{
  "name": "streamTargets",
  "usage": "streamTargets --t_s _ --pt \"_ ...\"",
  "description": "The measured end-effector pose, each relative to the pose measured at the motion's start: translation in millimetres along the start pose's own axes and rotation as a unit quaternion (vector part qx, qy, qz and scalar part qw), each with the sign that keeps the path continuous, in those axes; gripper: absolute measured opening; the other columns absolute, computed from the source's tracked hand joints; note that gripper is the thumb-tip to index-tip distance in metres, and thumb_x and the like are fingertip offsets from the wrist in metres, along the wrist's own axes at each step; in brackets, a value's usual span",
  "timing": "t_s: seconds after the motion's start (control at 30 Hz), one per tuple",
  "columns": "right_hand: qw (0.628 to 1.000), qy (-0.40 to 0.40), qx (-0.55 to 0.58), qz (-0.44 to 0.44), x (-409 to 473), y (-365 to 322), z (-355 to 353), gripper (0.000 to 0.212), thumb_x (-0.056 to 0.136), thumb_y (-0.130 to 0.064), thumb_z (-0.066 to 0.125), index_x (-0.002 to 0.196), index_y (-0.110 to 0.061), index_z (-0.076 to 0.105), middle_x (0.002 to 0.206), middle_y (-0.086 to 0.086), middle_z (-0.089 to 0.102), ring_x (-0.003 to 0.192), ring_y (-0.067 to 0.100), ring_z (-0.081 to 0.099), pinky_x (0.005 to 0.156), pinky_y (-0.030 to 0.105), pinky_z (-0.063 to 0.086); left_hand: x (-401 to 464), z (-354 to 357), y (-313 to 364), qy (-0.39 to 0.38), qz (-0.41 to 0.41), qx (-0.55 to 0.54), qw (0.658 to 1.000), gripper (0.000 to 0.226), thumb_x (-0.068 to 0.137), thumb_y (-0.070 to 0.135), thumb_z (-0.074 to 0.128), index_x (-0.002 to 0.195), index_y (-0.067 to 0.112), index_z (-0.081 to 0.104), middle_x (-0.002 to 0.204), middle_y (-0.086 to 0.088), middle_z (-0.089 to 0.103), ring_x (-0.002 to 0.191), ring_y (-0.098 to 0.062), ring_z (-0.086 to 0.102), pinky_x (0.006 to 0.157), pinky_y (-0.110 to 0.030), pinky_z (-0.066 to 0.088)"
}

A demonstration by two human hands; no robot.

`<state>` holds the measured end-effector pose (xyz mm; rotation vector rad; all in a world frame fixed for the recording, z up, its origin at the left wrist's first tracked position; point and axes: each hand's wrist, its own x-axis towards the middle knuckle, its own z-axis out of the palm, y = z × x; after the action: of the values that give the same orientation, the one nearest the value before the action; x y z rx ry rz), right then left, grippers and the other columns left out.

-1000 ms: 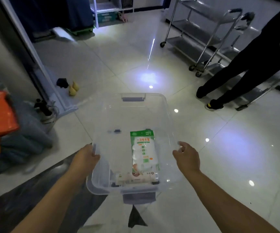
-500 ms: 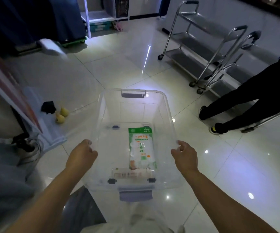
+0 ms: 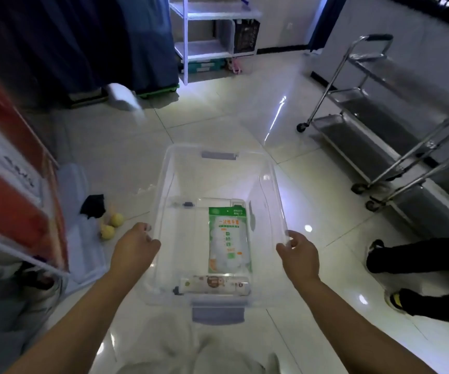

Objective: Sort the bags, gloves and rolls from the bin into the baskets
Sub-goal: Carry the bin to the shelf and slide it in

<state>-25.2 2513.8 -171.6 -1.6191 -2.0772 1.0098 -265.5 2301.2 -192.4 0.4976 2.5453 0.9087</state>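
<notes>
I carry a clear plastic bin (image 3: 219, 168) with grey handles in front of me, above the tiled floor. My left hand (image 3: 134, 248) grips its left rim and my right hand (image 3: 300, 255) grips its right rim. Inside lies a green and white pack of disposable gloves (image 3: 228, 240), lengthwise along the bottom. A white roll in a printed wrapper (image 3: 213, 284) lies crosswise against the bin's near wall.
Two steel trolleys (image 3: 374, 136) stand at the right. A person's dark legs and shoes (image 3: 420, 276) are at the lower right. A red and white box (image 3: 10, 184) is at the left, with a black object and yellow balls (image 3: 111, 225) on the floor. White shelves (image 3: 212, 36) stand ahead.
The view has turned left and forward with the bin held in both hands. The trolleys and the person's legs have slid to the right; the shelves have come into view.
</notes>
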Motion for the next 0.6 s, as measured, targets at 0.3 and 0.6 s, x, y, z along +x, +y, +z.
streamTargets --t_s 0.3,0.6 --pt "1.0 0.004 -0.001 -0.022 214 -106 87 0.034 0.08 -0.016 0.063 0.114 -0.017 0.062 0.072 -0.008 0.059 0.067 0.009 0.058 0.063 0.025 0.045 233 -1 62 0.046 -0.006 -0.02 0.999 0.013 0.076 0.012 0.061 0.088 0.01 0.055 0.068 -0.001 0.055 0.065 -0.023 0.053 0.056 -0.028 0.038" --pt "0.999 0.052 -0.007 0.012 400 -225 148 0.041 0.081 -0.017 0.063 0.122 -0.016 0.058 0.08 -0.007 0.06 0.069 0.01 0.058 0.065 0.026 0.046 472 -28 155 0.001 0.024 -0.024 0.999 0.041 0.08 0.018 0.06 0.12 0.013 0.054 0.09 0.003 0.056 0.078 -0.017 0.055 0.064 -0.026 0.038"
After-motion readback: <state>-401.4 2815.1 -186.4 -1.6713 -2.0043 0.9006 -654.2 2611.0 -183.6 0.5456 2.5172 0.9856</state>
